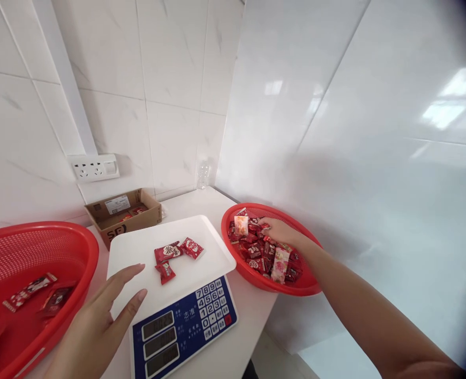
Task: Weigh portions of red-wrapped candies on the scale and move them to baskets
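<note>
My left hand (102,316) hovers over the front left corner of the white scale tray (205,226). Its thumb and fingers are apart and nothing is in them. Three red wrapped candies (169,252) lie close together on the tray, to the right of my fingertips. Reaching into the right red basket (252,279), my right hand (278,231) has its fingers curled down among many red wrapped candies (254,250). What the fingertips grip is hidden. Two paler packets, one orange-white (241,225) and one pink (280,265), lie on that heap.
A blue scale panel (185,329) with keys and displays faces me. At the left, a larger red basket (70,231) holds several packets. Behind the tray stands an open cardboard box (149,213) with red packets. A clear plastic bottle (203,175) stands in the wall corner.
</note>
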The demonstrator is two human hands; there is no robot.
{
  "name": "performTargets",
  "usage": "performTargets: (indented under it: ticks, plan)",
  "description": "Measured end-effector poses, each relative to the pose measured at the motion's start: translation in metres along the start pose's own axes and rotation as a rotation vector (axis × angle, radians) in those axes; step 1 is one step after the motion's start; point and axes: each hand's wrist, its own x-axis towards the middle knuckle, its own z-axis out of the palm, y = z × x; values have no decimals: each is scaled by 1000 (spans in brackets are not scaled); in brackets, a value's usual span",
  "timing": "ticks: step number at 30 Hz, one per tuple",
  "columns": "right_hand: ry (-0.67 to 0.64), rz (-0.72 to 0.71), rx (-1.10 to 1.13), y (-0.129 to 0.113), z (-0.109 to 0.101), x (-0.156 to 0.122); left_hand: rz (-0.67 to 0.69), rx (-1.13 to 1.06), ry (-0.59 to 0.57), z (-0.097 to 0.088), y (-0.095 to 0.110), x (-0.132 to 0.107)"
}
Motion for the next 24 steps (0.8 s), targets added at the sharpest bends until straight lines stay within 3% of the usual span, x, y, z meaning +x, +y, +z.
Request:
performTargets:
  ticks: [6,9,14,18,21,24]
  plan:
    - [92,4,20,1,-3,-4,10,-17,11,-2,2,1]
    - [121,-38,41,-10,-5,-11,18,-27,10,-4,6,0]
    - [156,-263,80,-78,9,-42,1,-30,-32,-8,15,-3]
    - [-24,-428,10,-136,39,-69,-31,-49,-68,-10,18,-5]
    - [-103,-490,-105,-156,60,-74,-24,-79,-69,-10,19,-5]
    - [-120,-499,-149,-162,65,-72,-23,-90,-62,-10,20,-5]
